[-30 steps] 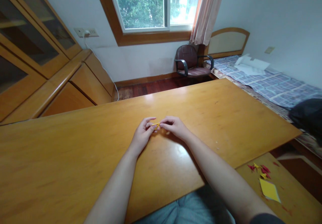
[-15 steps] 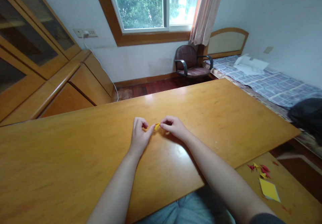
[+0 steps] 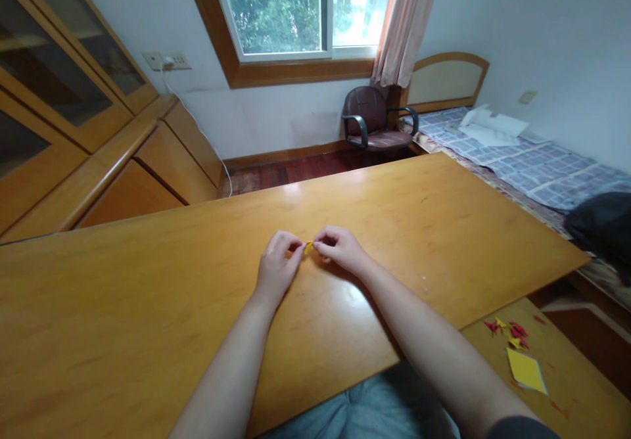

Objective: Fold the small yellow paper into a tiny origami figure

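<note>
A small folded piece of yellow paper [image 3: 308, 248] is pinched between my two hands, just over the wooden table [image 3: 148, 294]. My left hand [image 3: 280, 258] closes thumb and fingertips on its left end. On the right end, the thumb and forefinger of my right hand [image 3: 340, 247] grip it. My fingertips cover parts of the paper, so its full folded shape is hidden.
Lower right, a second surface [image 3: 582, 373] carries a yellow paper stack [image 3: 527, 370] and several small red and yellow folded papers [image 3: 515, 330]. Beyond the table stand a brown armchair [image 3: 369, 120] and a bed [image 3: 552, 163]; wooden cabinets [image 3: 113, 156] line the left.
The raised fingers of my left hand have come in to the thumb at the paper's left end. Less of the yellow paper shows. My right hand has stayed almost still.
</note>
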`<action>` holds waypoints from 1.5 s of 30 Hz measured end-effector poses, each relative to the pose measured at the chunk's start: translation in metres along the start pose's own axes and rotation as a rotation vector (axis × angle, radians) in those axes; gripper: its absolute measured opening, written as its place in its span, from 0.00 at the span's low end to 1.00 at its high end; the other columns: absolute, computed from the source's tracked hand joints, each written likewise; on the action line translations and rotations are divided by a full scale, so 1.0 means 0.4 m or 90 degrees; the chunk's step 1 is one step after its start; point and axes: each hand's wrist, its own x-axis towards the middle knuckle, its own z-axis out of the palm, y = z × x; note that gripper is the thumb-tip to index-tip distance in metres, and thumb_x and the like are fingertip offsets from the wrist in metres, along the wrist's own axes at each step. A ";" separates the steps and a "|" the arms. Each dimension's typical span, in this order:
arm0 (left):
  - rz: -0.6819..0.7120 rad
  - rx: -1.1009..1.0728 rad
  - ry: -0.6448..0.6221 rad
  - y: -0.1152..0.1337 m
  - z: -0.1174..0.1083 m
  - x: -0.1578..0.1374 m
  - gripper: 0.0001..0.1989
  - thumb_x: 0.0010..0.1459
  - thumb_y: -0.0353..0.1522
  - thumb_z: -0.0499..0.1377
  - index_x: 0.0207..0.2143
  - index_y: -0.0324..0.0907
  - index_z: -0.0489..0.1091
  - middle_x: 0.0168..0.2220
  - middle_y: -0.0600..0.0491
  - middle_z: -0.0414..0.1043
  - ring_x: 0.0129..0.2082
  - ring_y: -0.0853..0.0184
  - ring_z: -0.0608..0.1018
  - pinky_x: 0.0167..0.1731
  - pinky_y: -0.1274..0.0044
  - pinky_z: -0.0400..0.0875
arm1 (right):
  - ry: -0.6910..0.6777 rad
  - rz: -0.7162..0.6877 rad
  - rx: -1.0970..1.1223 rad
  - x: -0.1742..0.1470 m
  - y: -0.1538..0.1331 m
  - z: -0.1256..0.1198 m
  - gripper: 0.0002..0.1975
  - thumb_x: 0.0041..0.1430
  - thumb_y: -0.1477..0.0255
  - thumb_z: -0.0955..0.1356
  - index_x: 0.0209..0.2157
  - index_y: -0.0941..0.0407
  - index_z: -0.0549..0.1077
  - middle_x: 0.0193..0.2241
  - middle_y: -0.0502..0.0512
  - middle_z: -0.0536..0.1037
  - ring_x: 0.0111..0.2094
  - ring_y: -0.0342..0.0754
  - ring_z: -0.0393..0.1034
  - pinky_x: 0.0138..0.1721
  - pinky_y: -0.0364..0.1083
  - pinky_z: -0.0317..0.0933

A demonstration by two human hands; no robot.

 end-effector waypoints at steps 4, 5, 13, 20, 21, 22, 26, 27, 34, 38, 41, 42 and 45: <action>-0.003 -0.007 0.025 -0.004 0.005 -0.004 0.02 0.60 0.31 0.60 0.34 0.44 0.70 0.38 0.53 0.65 0.36 0.67 0.73 0.38 0.75 0.72 | 0.005 -0.011 -0.026 0.001 -0.003 0.000 0.04 0.54 0.73 0.69 0.30 0.59 0.76 0.25 0.50 0.75 0.25 0.41 0.67 0.29 0.41 0.61; -0.004 -0.008 0.022 -0.004 0.005 -0.005 0.01 0.60 0.31 0.60 0.34 0.44 0.71 0.38 0.53 0.65 0.37 0.67 0.73 0.39 0.75 0.72 | 0.007 -0.016 -0.033 0.001 -0.003 -0.001 0.04 0.54 0.73 0.69 0.30 0.59 0.76 0.25 0.50 0.75 0.26 0.41 0.67 0.29 0.41 0.60; 0.044 0.034 0.008 -0.005 0.004 0.003 0.03 0.61 0.31 0.60 0.35 0.44 0.75 0.36 0.52 0.66 0.37 0.66 0.73 0.40 0.74 0.72 | 0.019 -0.069 -0.095 0.004 0.005 -0.002 0.04 0.55 0.75 0.69 0.29 0.59 0.77 0.25 0.50 0.75 0.27 0.41 0.67 0.31 0.41 0.60; 0.070 0.062 -0.011 -0.016 0.011 -0.001 0.04 0.62 0.31 0.59 0.36 0.42 0.74 0.36 0.52 0.67 0.38 0.67 0.73 0.41 0.74 0.72 | 0.033 -0.125 -0.142 0.004 0.002 -0.001 0.03 0.55 0.77 0.69 0.29 0.59 0.76 0.25 0.49 0.75 0.27 0.41 0.67 0.31 0.40 0.59; 0.068 0.061 -0.015 -0.016 0.011 -0.001 0.04 0.62 0.31 0.59 0.35 0.42 0.74 0.36 0.53 0.67 0.37 0.67 0.73 0.40 0.74 0.71 | 0.033 -0.135 -0.147 0.003 0.001 -0.001 0.03 0.55 0.77 0.69 0.28 0.59 0.76 0.25 0.49 0.75 0.27 0.41 0.67 0.31 0.40 0.59; 0.067 0.061 -0.018 -0.015 0.011 -0.001 0.04 0.62 0.31 0.59 0.35 0.42 0.74 0.35 0.53 0.67 0.37 0.67 0.73 0.40 0.74 0.71 | 0.032 -0.143 -0.151 0.003 0.001 -0.001 0.03 0.55 0.77 0.69 0.28 0.58 0.76 0.25 0.50 0.74 0.27 0.41 0.67 0.31 0.40 0.59; 0.066 0.054 -0.028 -0.006 0.007 -0.001 0.04 0.63 0.31 0.58 0.35 0.42 0.74 0.35 0.53 0.67 0.36 0.68 0.73 0.39 0.75 0.71 | 0.033 -0.165 -0.162 0.002 0.003 -0.001 0.03 0.56 0.77 0.69 0.29 0.58 0.76 0.25 0.50 0.74 0.27 0.42 0.67 0.31 0.41 0.60; 0.066 0.053 -0.032 -0.003 0.006 -0.001 0.04 0.63 0.31 0.58 0.35 0.42 0.74 0.34 0.53 0.67 0.36 0.68 0.74 0.39 0.75 0.71 | 0.032 -0.167 -0.163 0.002 0.004 -0.001 0.03 0.56 0.77 0.69 0.29 0.58 0.76 0.25 0.50 0.74 0.27 0.42 0.67 0.31 0.41 0.60; 0.051 0.057 -0.055 0.002 0.008 -0.003 0.04 0.63 0.31 0.58 0.35 0.42 0.72 0.34 0.53 0.68 0.35 0.68 0.74 0.38 0.76 0.71 | 0.025 -0.177 -0.183 0.001 0.002 0.001 0.04 0.56 0.77 0.69 0.29 0.58 0.76 0.25 0.50 0.73 0.28 0.42 0.66 0.31 0.41 0.60; 0.036 0.090 -0.064 -0.002 0.009 -0.007 0.04 0.63 0.31 0.58 0.35 0.43 0.72 0.34 0.54 0.69 0.34 0.69 0.75 0.37 0.77 0.71 | 0.019 -0.183 -0.187 -0.003 -0.005 0.002 0.04 0.55 0.78 0.69 0.28 0.58 0.76 0.25 0.49 0.72 0.27 0.41 0.66 0.31 0.41 0.60; 0.029 0.124 -0.073 -0.001 0.007 -0.010 0.04 0.63 0.32 0.58 0.35 0.43 0.72 0.33 0.54 0.70 0.33 0.69 0.76 0.36 0.78 0.70 | 0.018 -0.182 -0.191 -0.003 -0.007 0.003 0.04 0.56 0.78 0.68 0.28 0.58 0.75 0.25 0.49 0.72 0.27 0.41 0.66 0.31 0.41 0.60; 0.028 0.133 -0.075 0.000 0.006 -0.010 0.04 0.63 0.32 0.58 0.35 0.43 0.72 0.33 0.54 0.70 0.32 0.70 0.76 0.36 0.78 0.70 | 0.017 -0.181 -0.193 -0.003 -0.006 0.004 0.04 0.56 0.78 0.68 0.28 0.58 0.75 0.25 0.49 0.72 0.27 0.41 0.66 0.31 0.41 0.60; 0.025 0.148 -0.075 0.004 0.004 -0.010 0.04 0.62 0.32 0.58 0.34 0.43 0.71 0.33 0.55 0.70 0.31 0.70 0.76 0.34 0.78 0.70 | 0.014 -0.178 -0.202 -0.001 -0.002 0.005 0.04 0.56 0.78 0.68 0.29 0.58 0.76 0.26 0.50 0.72 0.28 0.42 0.67 0.31 0.41 0.60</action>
